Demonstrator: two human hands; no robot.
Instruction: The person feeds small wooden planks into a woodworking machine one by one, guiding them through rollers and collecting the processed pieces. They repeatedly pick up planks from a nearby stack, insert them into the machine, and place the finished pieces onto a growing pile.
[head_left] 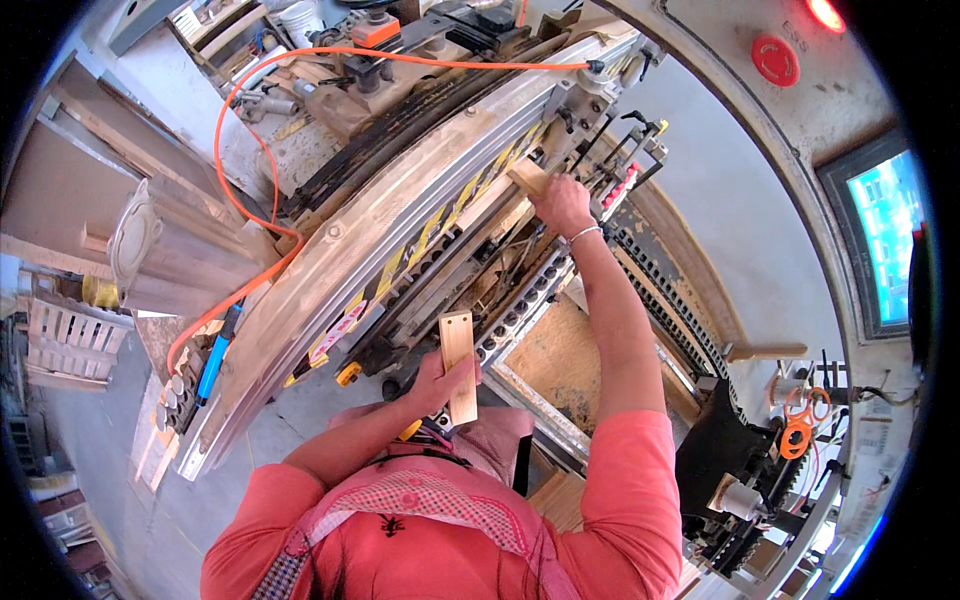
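I see a workshop with a long drilling machine [400, 230] running across the view; it has yellow-black stripes along its rail, and an orange hose [240, 150] curves over it. My left hand [438, 383] has its grip clenched around a flat wooden piece [458, 365] (held upright, close to my chest). My right hand [562, 205] reaches far forward and grasps a second wooden block [528, 177] at the machine's rail. A lit screen [888, 228] stands at the right.
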